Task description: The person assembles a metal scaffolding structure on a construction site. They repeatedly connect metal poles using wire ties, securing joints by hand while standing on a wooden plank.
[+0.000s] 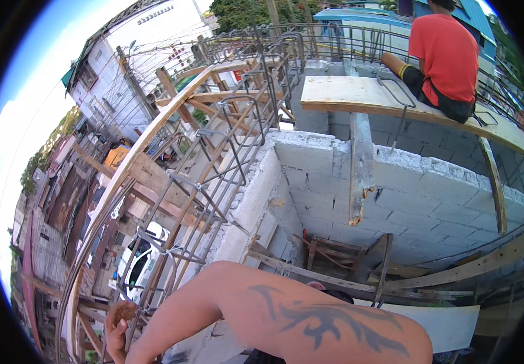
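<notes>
My right arm point(310, 315), bare and tattooed, crosses the foreground from the lower right, with its elbow bent. The forearm slopes down to the left and leaves the lower edge, so my right hand is out of view. Just beyond it, at the lower left, is what looks like my left hand point(117, 330), its fingers curled in toward the thumb. What it holds, if anything, is too small to tell. That hand is close beside a cage of steel rebar point(198, 188), whose bars and bent stirrups are tied with wire point(175, 250).
A concrete block wall point(407, 182) encloses a deep space with timber point(334, 249) inside. On a plywood platform point(359, 91) at the far right sits a person in a red shirt point(447, 54). A curved wooden form point(146, 145) runs along the left, above a street with a white car point(143, 261).
</notes>
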`<state>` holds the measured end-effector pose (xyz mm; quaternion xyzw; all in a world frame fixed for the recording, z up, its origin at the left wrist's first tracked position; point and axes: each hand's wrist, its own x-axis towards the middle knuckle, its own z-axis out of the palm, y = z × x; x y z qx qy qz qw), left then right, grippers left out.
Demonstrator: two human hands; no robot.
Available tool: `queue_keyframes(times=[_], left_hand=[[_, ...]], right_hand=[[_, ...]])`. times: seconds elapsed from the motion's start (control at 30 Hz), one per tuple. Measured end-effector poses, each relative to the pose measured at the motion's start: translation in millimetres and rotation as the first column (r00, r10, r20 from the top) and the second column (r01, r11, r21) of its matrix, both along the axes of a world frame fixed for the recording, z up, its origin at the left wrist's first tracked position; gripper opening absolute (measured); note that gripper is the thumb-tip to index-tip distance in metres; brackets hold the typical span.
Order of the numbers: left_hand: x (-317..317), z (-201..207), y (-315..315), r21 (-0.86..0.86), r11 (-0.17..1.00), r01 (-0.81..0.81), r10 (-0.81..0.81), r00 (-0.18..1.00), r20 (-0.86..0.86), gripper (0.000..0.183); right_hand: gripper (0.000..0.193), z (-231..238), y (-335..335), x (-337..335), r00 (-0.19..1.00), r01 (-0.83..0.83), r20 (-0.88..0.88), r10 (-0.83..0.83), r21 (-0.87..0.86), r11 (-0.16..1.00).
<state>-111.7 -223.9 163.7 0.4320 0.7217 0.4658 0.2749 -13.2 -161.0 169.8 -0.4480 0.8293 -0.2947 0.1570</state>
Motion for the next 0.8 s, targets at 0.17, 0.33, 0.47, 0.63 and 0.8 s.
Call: queue_keyframes(times=[0.17, 0.33, 0.47, 0.63, 0.8], left_hand=[[51, -32, -22, -0.292, 0.952, 0.095, -0.063, 0.991, 0.117, 0.052], [96, -142, 57, -0.378, 0.924, 0.06, -0.103, 0.99, -0.095, 0.052], [122, -192, 144, -0.235, 0.972, -0.026, -0.002, 0.993, -0.117, 0.057], [132, -196, 203, -0.243, 0.901, -0.358, 0.33, 0.932, -0.151, 0.043], [114, -202, 218, -0.231, 0.892, -0.388, 0.313, 0.899, -0.305, 0.043]], right_hand=[[0.023, -177, -12, 35, 0.991, -0.126, 0.025, 0.13, 0.466, 0.876], [0.026, -311, 78, 35, 0.995, -0.09, 0.096, -0.001, 0.939, 0.331], [0.018, -363, 166, 32, 0.986, -0.037, 0.043, -0.159, 0.998, 0.041], [0.017, -386, 209, 41, 0.978, 0.109, -0.088, -0.191, 0.989, 0.104], [0.017, -378, 208, 55, 0.937, 0.319, -0.222, -0.269, 0.859, 0.402]])
